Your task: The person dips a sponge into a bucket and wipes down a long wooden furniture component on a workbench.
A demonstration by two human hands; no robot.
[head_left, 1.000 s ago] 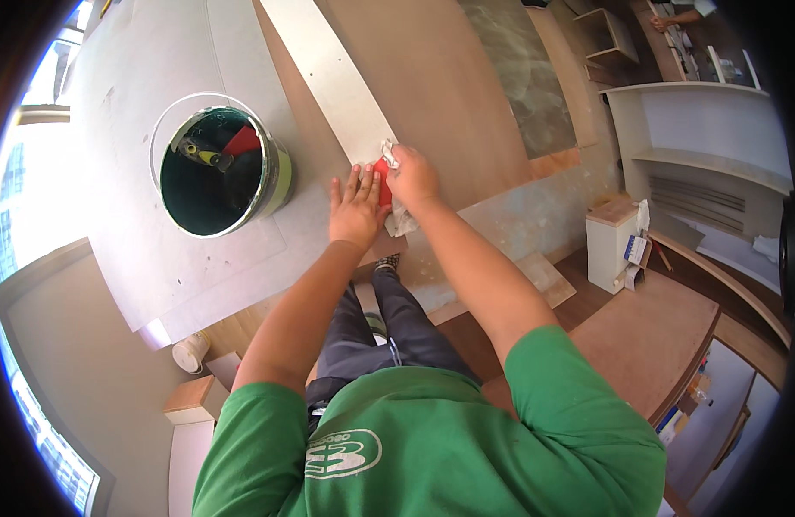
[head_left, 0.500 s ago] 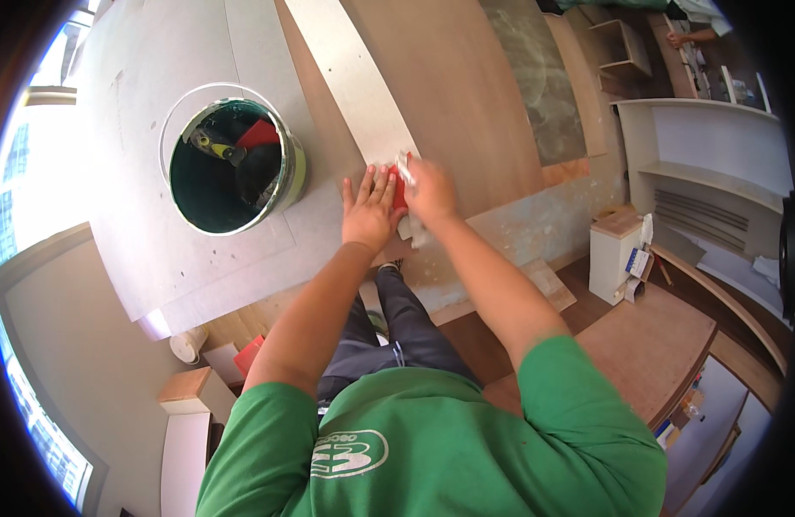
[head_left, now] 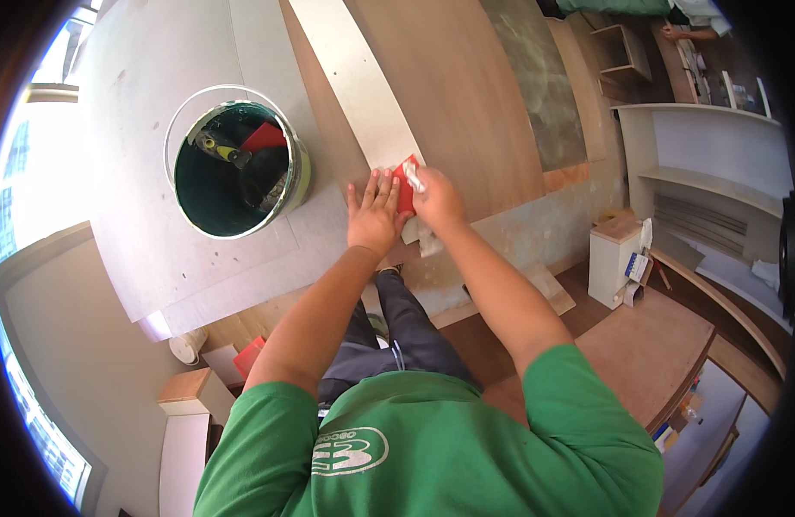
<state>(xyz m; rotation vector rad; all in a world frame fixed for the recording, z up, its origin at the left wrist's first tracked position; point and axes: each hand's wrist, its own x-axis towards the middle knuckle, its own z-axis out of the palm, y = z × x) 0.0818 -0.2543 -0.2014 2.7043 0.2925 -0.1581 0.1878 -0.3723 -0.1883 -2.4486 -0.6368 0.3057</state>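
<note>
My left hand (head_left: 377, 214) lies flat with its fingers stretched over the near end of a long, narrow white board (head_left: 363, 77). Beside its fingers and thumb is a flat red piece (head_left: 405, 194), possibly a plastic scraper, partly hidden by both hands. My right hand (head_left: 439, 200) is closed round a crumpled whitish cloth (head_left: 414, 177) held against that red piece. A loose end of the cloth hangs below the fist. To the left stands a bucket (head_left: 299, 185) with a dark green inside and a raised wire handle, holding a yellow-and-black handled tool and something red.
The white board rests across brown wood panels (head_left: 466, 112) beside a pale grey sheet (head_left: 139, 172). On the right are a shelf unit (head_left: 707, 181), a small white box-like cabinet (head_left: 606, 267) and a brown tabletop (head_left: 647, 345). Another person's hand (head_left: 670, 33) shows at the far right.
My right hand has shifted slightly right and down with the cloth, and more of the red piece shows. My left hand stays on the board's end.
</note>
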